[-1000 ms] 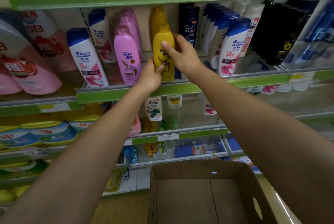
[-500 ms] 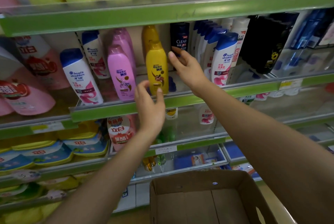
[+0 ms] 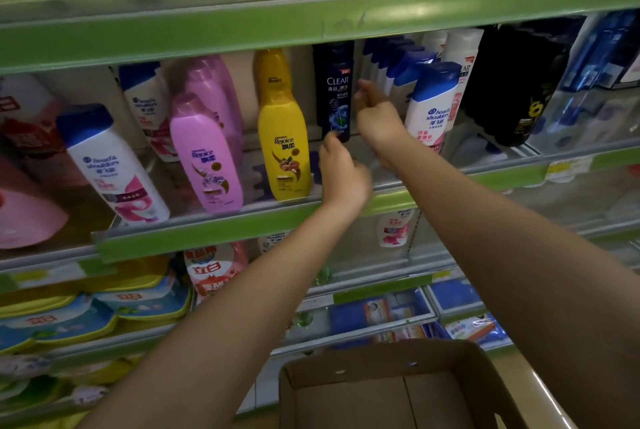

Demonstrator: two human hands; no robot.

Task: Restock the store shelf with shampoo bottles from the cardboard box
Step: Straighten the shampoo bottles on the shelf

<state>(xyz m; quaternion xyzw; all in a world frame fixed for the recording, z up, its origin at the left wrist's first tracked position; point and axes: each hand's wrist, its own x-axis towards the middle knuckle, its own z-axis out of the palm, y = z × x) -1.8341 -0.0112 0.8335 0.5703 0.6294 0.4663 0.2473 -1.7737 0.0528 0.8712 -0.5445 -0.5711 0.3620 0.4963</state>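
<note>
Store shelf [image 3: 221,231] with green front rail spans the view, several tiers, stocked with upright bottles; cardboard box [image 3: 388,390] sits low in front, open top, the visible part of its floor bare, no bottles seen in it, near end out of frame; so restock looks close to done or done, judging by the box alone.

On the middle tier, left to right: white Head & Shoulders bottle [image 3: 110,165] leaning; pink Rejoice bottle [image 3: 204,158]; yellow Rejoice bottle [image 3: 282,137] standing upright at the front edge, free of both hands; dark Clear bottle [image 3: 334,92] set further back; row of blue-capped white bottles [image 3: 433,106] to the right.

Left hand [image 3: 341,174] reaches up just below the Clear bottle, fingertips near or at its base, contact unclear from blur; fingers loosely curled, gripping nothing I can confirm; right hand [image 3: 377,109] beside the Clear bottle's right side, fingers half curled, holding nothing visible.

Handling guess: full plastic shampoo bottles, moderately heavy, stiff walls, glossy and a bit slippery, tall so tip-prone; not fragile; best taken round the mid body below the shoulder, second hand steadying the base or cap.
</note>
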